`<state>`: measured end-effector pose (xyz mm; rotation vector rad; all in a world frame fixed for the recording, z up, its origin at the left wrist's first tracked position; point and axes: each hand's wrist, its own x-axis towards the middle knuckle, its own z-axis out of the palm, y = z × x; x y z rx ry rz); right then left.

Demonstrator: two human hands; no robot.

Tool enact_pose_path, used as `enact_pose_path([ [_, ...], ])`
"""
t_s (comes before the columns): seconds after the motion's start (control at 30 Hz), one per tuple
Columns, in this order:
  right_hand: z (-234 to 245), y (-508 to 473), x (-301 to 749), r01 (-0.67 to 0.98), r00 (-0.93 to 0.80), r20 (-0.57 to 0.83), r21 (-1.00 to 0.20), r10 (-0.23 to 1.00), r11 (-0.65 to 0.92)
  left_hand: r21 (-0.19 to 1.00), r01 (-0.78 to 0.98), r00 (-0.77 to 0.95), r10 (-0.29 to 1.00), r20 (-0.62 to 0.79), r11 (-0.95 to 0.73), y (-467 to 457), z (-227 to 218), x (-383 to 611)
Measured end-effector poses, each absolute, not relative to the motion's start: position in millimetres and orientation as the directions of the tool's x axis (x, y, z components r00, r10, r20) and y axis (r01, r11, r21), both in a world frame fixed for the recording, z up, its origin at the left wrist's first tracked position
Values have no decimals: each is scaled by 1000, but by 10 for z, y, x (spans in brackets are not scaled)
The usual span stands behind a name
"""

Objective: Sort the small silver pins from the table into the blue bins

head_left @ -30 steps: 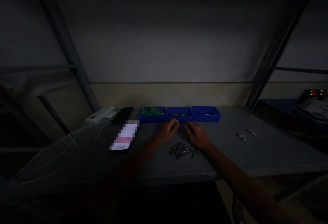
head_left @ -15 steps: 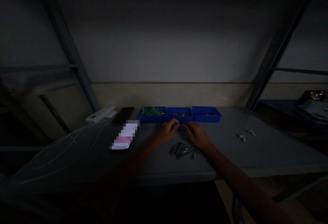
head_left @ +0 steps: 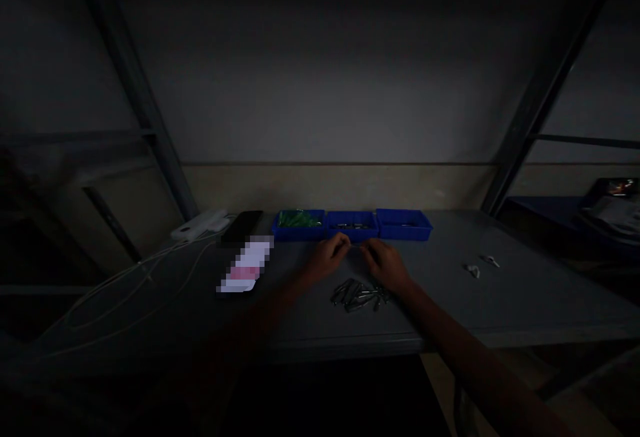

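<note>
**A:** Metal, is it, what the hands are working at? Where is it lying?

**B:** Yes. A heap of metal pins [head_left: 357,293] is lying on the grey table [head_left: 525,297], on the near side of both hands and just beside the heel of the right hand [head_left: 385,265].

**A:** And are the hands gripping anything?

**B:** The left hand [head_left: 327,258] and the right hand are curling their fingertips toward each other, almost meeting. I cannot tell whether they are pinching anything; it is too dark and too small.

**A:** What is sitting around them?

**B:** Three blue trays [head_left: 403,230] are standing in a row just beyond the fingertips. The one beyond the left hand is holding green pieces [head_left: 297,218]. Farther out on the left hand's side, a pale sheet [head_left: 245,269], a black phone [head_left: 243,225] and a white charger [head_left: 197,225] with its cable [head_left: 125,277] are lying. Well out past the right hand, two small white bits [head_left: 471,269] are lying.
</note>
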<state>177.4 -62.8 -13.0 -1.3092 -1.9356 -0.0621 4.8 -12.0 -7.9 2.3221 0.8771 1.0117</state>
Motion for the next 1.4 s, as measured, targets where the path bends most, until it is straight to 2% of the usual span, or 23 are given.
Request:
enact_pose_path([
  [0.27, -97, -668, 1765, 779, -130, 588, -438, 798, 449, 590, 390, 515, 699, 496, -707, -111, -73, 50],
  [0.6, -126, -637, 1767, 788, -142, 621, -401, 771, 468, 624, 387, 514, 721, 464, -678, -114, -84, 54],
  [0.9, -138, -630, 1774, 778, -126, 607, -431, 785, 458, 595, 382, 523, 696, 492, -707, -115, -73, 49],
  [1.1, -144, -622, 1777, 778, -146, 608, -417, 780, 470, 602, 398, 538, 708, 457, -692, -124, -69, 57],
  [1.4, -136, -627, 1771, 793, -134, 603, -410, 786, 450, 605, 378, 528, 701, 480, -700, -113, -75, 42],
])
